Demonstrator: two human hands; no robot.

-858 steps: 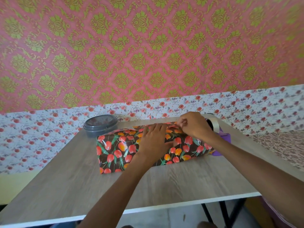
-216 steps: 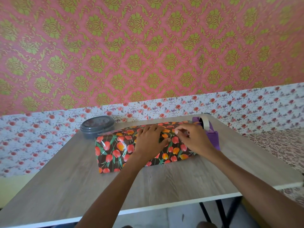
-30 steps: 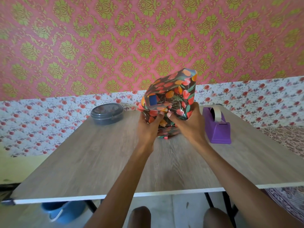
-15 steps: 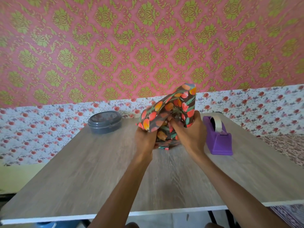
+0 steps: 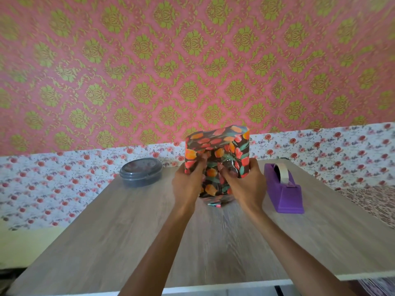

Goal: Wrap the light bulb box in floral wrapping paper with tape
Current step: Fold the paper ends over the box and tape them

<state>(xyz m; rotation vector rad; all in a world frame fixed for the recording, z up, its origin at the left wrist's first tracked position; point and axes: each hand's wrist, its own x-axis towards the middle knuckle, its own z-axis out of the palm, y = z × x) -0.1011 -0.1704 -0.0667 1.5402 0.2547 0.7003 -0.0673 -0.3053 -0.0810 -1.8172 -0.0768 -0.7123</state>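
Head | left grip (image 5: 188, 184) and right grip (image 5: 245, 186) clasp wrapped box (image 5: 215, 144) | upright, one on each side

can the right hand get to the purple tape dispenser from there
Probably yes: the tape dispenser stands just right of the right hand with bare table between, though it must first release the wrapped box.

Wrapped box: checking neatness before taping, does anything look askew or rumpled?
Yes. The floral paper on the near face is bunched and creased between the left hand and right hand, not folded flat.
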